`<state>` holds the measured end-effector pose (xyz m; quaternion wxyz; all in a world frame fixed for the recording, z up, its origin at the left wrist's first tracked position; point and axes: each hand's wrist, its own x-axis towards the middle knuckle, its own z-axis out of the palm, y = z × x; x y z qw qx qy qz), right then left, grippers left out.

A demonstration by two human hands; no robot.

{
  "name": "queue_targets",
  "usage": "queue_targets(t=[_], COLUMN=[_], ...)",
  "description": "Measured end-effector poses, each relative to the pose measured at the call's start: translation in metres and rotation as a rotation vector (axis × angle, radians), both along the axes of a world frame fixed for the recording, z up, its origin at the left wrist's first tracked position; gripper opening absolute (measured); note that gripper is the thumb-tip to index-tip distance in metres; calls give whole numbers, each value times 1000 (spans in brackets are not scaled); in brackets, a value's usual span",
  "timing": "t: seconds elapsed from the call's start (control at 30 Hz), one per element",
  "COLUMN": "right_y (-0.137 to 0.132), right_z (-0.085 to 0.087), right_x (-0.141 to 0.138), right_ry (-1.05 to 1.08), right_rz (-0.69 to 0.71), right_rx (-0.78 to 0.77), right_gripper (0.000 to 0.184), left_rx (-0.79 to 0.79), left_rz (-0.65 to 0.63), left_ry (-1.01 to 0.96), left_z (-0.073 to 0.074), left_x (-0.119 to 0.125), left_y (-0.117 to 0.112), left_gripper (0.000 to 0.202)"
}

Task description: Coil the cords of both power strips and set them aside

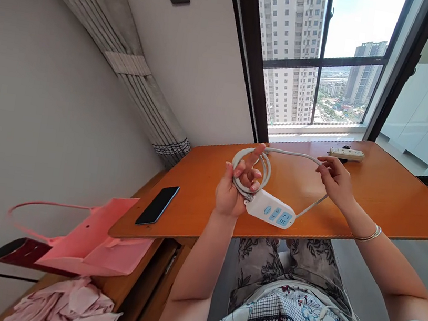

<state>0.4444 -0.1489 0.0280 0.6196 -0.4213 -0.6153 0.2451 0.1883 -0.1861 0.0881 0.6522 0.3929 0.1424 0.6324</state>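
My left hand (239,185) is closed around several loops of a white power cord (237,159), with the index finger raised inside the coil. Just below the loops hangs a white power strip (271,209) with blue socket panels, above the near edge of the table. My right hand (334,180) pinches a stretch of the same cord out to the right. From there one length runs back to the coil and another slants down behind the right end of the strip.
A brown table (299,178) spans the middle. On it lie a dark phone (157,206) at left and a second power strip (346,154) by the window. A pink bag (87,238) and crumpled pink cloth (66,307) are at lower left.
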Motion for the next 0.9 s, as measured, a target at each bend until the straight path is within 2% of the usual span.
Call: queue_targets(t=[0.07,0.2,0.3,0.37,0.4,0.47,0.53,0.6,0.77,0.9], right_y=[0,-5,-8,-7,-6,-6,-9,-16,-38,-55], right_z=[0,-18,-30,-31,-28,-20,-9,1,22,38], right_x=[1,-1,-4,-5,-5,-4,-3,-2,-12,-29], right_ry=[-97,-249,-183,-70,-31,-66,-257,-531,-1116,-1289], right_rz=[-85,65,180,236,230,133,-1,-66,-52,-16], right_rx=[37,-1,29,32,37,79,160,249,401,530], right_gripper=[32,37,37,37,38,40,40,36,33,31], left_rx=[55,171,219,229,230,229,244,273,303,298], left_rz=[49,174,211,223,230,245,240,200,90,56], left_ry=[-7,-51,-1,62,92,134,143,137,157,245], left_z=[4,11,9,4,2,-1,-3,-4,-9,-19], left_x=[-2,-13,-18,-18,-17,-16,-15,-14,-9,-3], left_y=[-2,-3,-1,1,2,3,4,5,7,7], left_gripper=[55,55,52,52,53,55,56,55,52,46])
